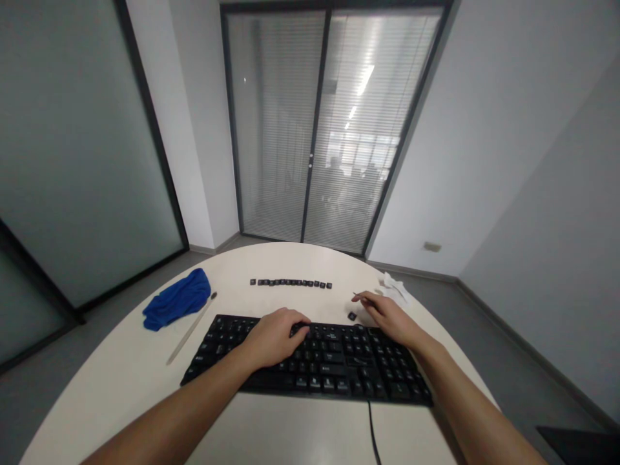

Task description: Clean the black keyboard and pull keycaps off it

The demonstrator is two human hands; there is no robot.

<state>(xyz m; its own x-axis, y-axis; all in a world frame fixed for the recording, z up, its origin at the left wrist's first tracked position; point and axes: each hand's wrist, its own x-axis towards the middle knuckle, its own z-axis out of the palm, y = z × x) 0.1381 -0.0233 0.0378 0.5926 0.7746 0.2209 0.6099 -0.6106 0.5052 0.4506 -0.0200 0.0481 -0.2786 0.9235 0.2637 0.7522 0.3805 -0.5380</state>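
A black keyboard (334, 368) lies across the near part of the table. My left hand (277, 336) rests over its upper middle, thumb on the keys and fingers curled at the back edge, closed on the keyboard. Just past the keyboard's back right side is my right hand (387, 315), fingers pinched around something thin and dark whose tip barely shows; its kind I cannot make out. A loose black keycap (352, 316) sits on the table below those fingertips. Farther back, several keycaps (294, 283) stand in a row.
On the left lie a blue cloth (179, 298) and a long thin brush (192, 328) with a dark tip. Crumpled white tissue (394, 286) is at the right edge. The keyboard's cable (372, 429) runs off the front of the round white table (290, 255).
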